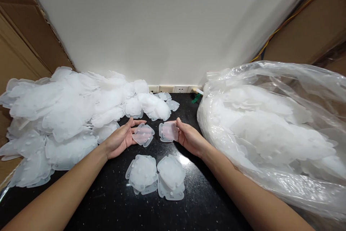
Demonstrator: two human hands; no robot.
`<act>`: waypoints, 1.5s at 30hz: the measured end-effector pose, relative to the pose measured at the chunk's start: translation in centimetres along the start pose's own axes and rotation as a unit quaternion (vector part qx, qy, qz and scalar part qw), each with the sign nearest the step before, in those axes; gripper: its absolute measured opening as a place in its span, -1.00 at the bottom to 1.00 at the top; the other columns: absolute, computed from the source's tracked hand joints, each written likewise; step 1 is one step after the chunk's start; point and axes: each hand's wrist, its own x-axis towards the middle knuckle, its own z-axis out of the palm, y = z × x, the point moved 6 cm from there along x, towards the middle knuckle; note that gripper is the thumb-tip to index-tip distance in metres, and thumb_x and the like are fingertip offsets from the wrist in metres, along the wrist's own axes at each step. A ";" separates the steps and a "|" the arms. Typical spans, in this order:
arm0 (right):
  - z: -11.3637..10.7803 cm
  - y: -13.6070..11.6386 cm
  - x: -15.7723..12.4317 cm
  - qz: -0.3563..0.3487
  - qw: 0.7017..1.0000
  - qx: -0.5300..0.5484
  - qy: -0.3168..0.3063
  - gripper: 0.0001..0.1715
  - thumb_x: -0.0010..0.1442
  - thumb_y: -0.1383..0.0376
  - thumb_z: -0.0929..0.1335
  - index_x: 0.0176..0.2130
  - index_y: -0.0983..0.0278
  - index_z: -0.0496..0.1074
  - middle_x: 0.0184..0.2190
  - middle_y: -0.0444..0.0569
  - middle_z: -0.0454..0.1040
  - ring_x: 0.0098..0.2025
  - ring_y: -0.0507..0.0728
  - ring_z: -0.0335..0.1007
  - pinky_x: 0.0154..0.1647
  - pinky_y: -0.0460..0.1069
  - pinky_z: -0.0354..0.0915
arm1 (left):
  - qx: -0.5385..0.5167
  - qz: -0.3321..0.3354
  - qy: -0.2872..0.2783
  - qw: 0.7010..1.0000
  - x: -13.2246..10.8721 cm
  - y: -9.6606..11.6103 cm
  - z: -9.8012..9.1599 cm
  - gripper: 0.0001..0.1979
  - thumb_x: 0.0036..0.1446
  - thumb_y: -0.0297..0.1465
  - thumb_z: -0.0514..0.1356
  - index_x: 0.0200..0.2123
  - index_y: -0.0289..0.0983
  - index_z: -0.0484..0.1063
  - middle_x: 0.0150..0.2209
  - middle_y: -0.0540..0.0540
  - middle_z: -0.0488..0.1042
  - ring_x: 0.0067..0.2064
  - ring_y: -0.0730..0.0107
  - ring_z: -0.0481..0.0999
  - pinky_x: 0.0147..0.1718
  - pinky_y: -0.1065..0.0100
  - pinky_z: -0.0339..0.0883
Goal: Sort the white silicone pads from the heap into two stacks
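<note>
My left hand (124,136) holds a translucent white plastic piece (143,134) by its left edge, with fingers showing through behind it. Level with it, my right hand (189,136) grips another such piece (168,131) at its right edge. The two pieces are apart, a small gap between them. Below them on the black speckled tabletop (108,195) lie two small stacks of similar pieces, a left stack (142,173) and a right stack (171,177), side by side.
A big heap of white pieces (67,108) spreads over the left side. On the right, a clear plastic bag (270,173) holds many more. Sockets (181,89) line the foot of the grey wall (173,25). Cardboard (24,25) stands at the left.
</note>
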 end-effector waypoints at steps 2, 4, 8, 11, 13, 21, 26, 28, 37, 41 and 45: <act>0.0 0.0 0.0 0.000 1.000 -0.001 0.001 -0.56 0.24 0.00 0.36 -0.19 0.33 0.55 -0.29 0.06 0.62 -0.22 0.15 0.57 -0.02 0.09 0.42 | 0.002 0.001 -0.001 1.000 0.0 0.0 0.0 -0.50 0.31 -0.09 0.04 0.10 -0.35 0.36 -0.05 -0.34 0.54 -0.01 0.02 0.58 -0.01 0.09 0.45; 0.0 0.0 0.0 0.000 1.000 0.000 0.003 -0.56 0.25 0.01 0.35 -0.19 0.34 0.55 -0.29 0.07 0.62 -0.22 0.15 0.57 -0.02 0.09 0.41 | 0.001 0.001 -0.002 1.000 0.0 0.1 0.1 -0.52 0.31 -0.10 0.04 0.08 -0.34 0.38 -0.07 -0.33 0.55 -0.02 0.02 0.58 -0.02 0.09 0.45; 0.0 0.0 0.0 0.001 1.000 0.004 0.003 -0.55 0.26 0.01 0.34 -0.20 0.35 0.55 -0.30 0.07 0.62 -0.22 0.16 0.57 -0.01 0.09 0.41 | -0.004 0.000 -0.003 1.000 0.1 0.2 0.2 -0.54 0.33 -0.12 0.01 0.06 -0.35 0.39 -0.09 -0.32 0.56 -0.05 0.06 0.60 -0.04 0.11 0.46; 0.0 -0.1 0.0 0.002 1.000 0.008 0.000 -0.55 0.25 0.00 0.35 -0.22 0.34 0.54 -0.32 0.06 0.62 -0.23 0.15 0.57 -0.02 0.09 0.41 | -0.008 -0.001 0.001 1.000 0.1 0.2 0.2 -0.54 0.35 -0.13 -0.03 0.06 -0.35 0.38 -0.09 -0.33 0.56 -0.06 0.07 0.61 -0.06 0.13 0.47; 0.0 0.0 0.0 0.003 1.000 0.007 -0.002 -0.55 0.25 0.00 0.35 -0.22 0.34 0.54 -0.32 0.06 0.62 -0.23 0.16 0.57 -0.02 0.10 0.41 | -0.008 -0.002 0.005 1.000 0.0 0.2 0.2 -0.55 0.36 -0.15 -0.05 0.05 -0.35 0.38 -0.08 -0.33 0.56 -0.07 0.08 0.61 -0.07 0.14 0.47; 0.8 -0.5 -0.7 0.012 0.998 -0.038 -0.040 -0.39 0.18 -0.19 0.31 -0.38 0.31 0.50 -0.33 0.06 0.62 -0.21 0.17 0.57 -0.01 0.11 0.39 | -0.008 0.002 0.002 1.000 -0.2 0.2 0.2 -0.55 0.34 -0.13 0.01 0.05 -0.36 0.37 -0.09 -0.33 0.56 -0.09 0.09 0.62 -0.08 0.15 0.47; 3.3 -1.0 -2.6 0.057 0.970 -0.165 -0.172 -0.21 0.16 -0.30 0.20 -0.44 0.36 0.44 -0.30 0.16 0.61 -0.33 0.17 0.59 -0.09 0.13 0.40 | -0.004 0.011 -0.005 1.000 -0.1 0.3 0.2 -0.53 0.32 -0.11 0.02 0.05 -0.37 0.37 -0.10 -0.33 0.56 -0.08 0.09 0.60 -0.05 0.15 0.45; 3.4 -1.6 -2.3 0.016 0.970 -0.208 -0.122 -0.34 0.14 -0.23 0.31 -0.30 0.34 0.43 -0.30 0.09 0.60 -0.42 0.11 0.56 -0.19 0.08 0.41 | -0.003 0.016 -0.009 1.000 -0.1 0.2 0.2 -0.52 0.33 -0.11 0.00 0.05 -0.37 0.38 -0.10 -0.34 0.56 -0.08 0.09 0.60 -0.05 0.14 0.44; 6.4 -2.0 0.5 -0.110 0.909 -0.401 0.011 -0.66 0.06 0.34 0.41 -0.15 0.22 0.29 -0.46 -0.22 0.45 -0.53 0.01 0.44 -0.44 -0.06 0.35 | 0.002 0.046 -0.058 0.997 -0.2 0.1 0.6 -0.52 0.31 -0.07 0.01 -0.01 -0.34 0.41 -0.11 -0.30 0.56 -0.09 0.11 0.59 -0.03 0.11 0.42; 5.1 -8.8 2.3 -0.181 0.893 -0.403 0.087 -0.75 0.07 0.37 0.37 -0.21 0.23 0.27 -0.48 -0.23 0.41 -0.55 -0.01 0.42 -0.53 -0.10 0.33 | -0.001 0.033 -0.043 0.999 -0.4 0.0 0.8 -0.53 0.30 -0.06 0.02 0.00 -0.34 0.38 -0.12 -0.31 0.57 -0.03 0.06 0.58 0.06 0.06 0.36; -0.1 -19.5 3.0 -0.283 0.851 -0.345 0.277 -0.79 0.04 0.46 0.36 -0.35 0.25 0.23 -0.52 -0.23 0.34 -0.54 -0.02 0.43 -0.45 -0.10 0.39 | -0.004 0.030 -0.010 0.999 -0.6 -0.1 0.5 -0.58 0.29 -0.11 0.08 -0.05 -0.36 0.40 -0.20 -0.30 0.58 -0.08 0.06 0.60 0.04 0.07 0.37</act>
